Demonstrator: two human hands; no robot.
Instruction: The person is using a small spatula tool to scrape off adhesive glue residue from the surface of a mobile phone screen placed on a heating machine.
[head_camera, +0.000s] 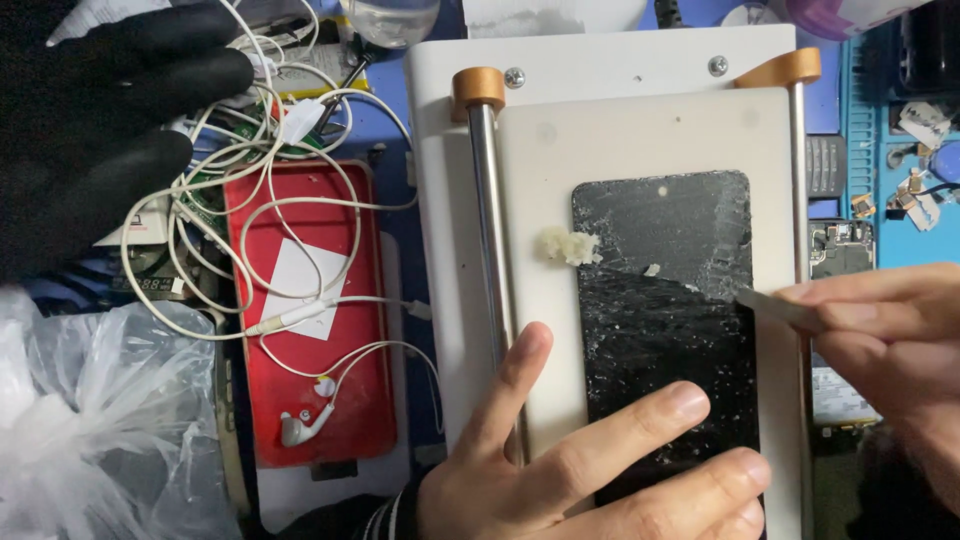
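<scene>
A black phone screen panel (660, 290) with scraped, whitish residue lies flat on the pale plate of a white separator machine (560, 160). My left hand (590, 460) presses on the panel's near end, fingers spread flat, thumb by the metal rod (490, 250). My right hand (880, 340) pinches a thin flat scraper blade (770, 305) whose tip touches the panel's right edge. A small clump of white scraped glue (568, 245) sits by the panel's upper left corner.
Left of the machine lies a red phone case (355, 400) tangled in white earphone cables (300, 300). A black glove (90, 130) is at upper left, a crumpled clear plastic bag (100, 420) at lower left. Small phone parts lie on a blue mat (900, 200) at right.
</scene>
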